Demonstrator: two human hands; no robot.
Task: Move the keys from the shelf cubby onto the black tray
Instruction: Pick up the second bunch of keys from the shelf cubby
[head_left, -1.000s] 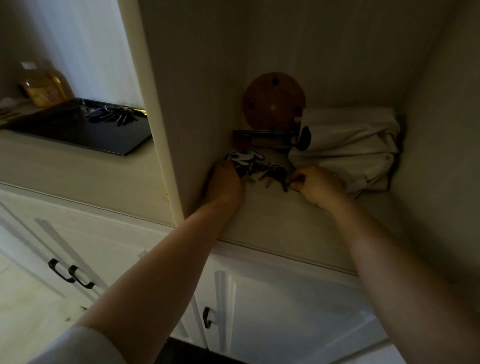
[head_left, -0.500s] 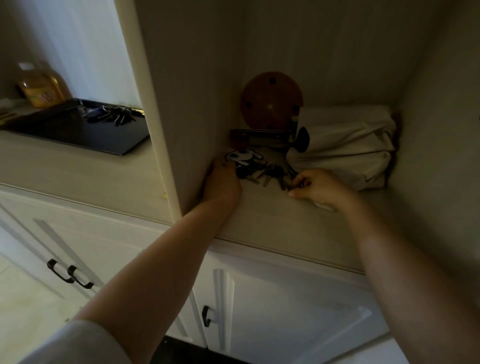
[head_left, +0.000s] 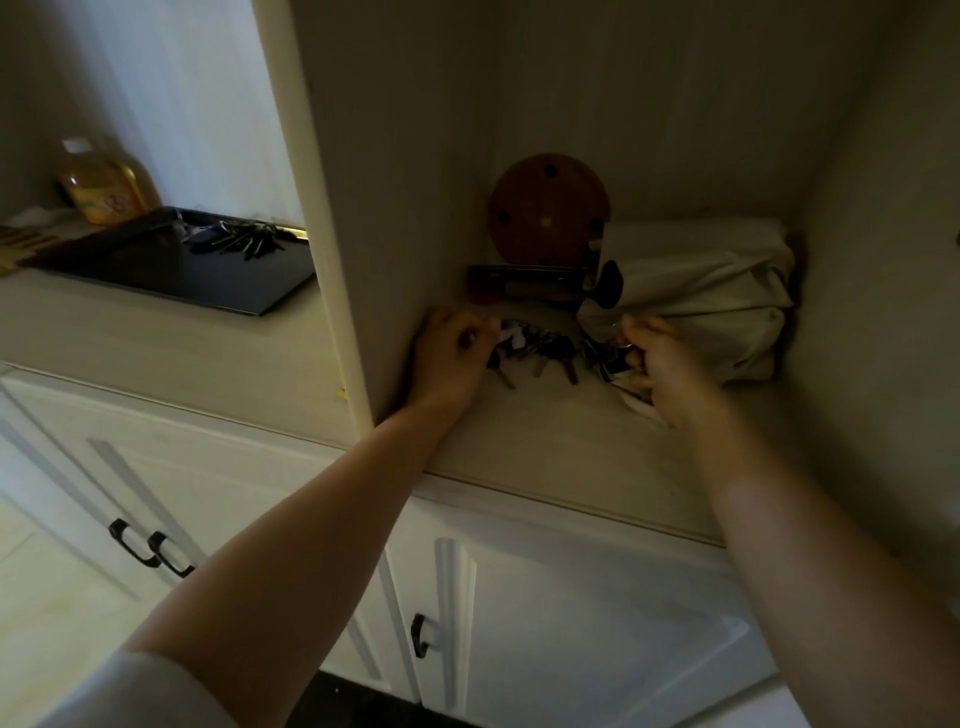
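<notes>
- Two bare hands reach into the shelf cubby (head_left: 571, 431), one at each end of a spread of keys (head_left: 545, 351) lying on its floor.
- Left hand (head_left: 452, 353) sits against the cubby's left wall, fingers curled narrow and pinching the left end of the keys, where a white tag shows.
- Right hand (head_left: 662, 364) is closed around a second clump of keys (head_left: 605, 358) and a ring at the right end; a pale scrap peeks out beneath it.
- Just right of and behind the right hand, a folded white cloth bag (head_left: 701, 291) fills the far right corner, touching or nearly touching the knuckles.
- Behind the keys a dark flat bar (head_left: 524, 283) lies across the floor, and a round wooden disc (head_left: 548, 208) with holes leans on the back wall.
- A dark rounded object (head_left: 609, 283) sits between the bar and the bag; what it is cannot be told.
- The upright divider panel (head_left: 332, 260) stands between the cubby and the black tray (head_left: 171, 270) on the counter to the left.
- Another bunch of keys (head_left: 239, 239) already lies at the tray's far edge.
- A yellow bottle (head_left: 101, 187) stands beyond the tray, far left.
- Below are white cabinet doors (head_left: 571, 623) with dark handles.
</notes>
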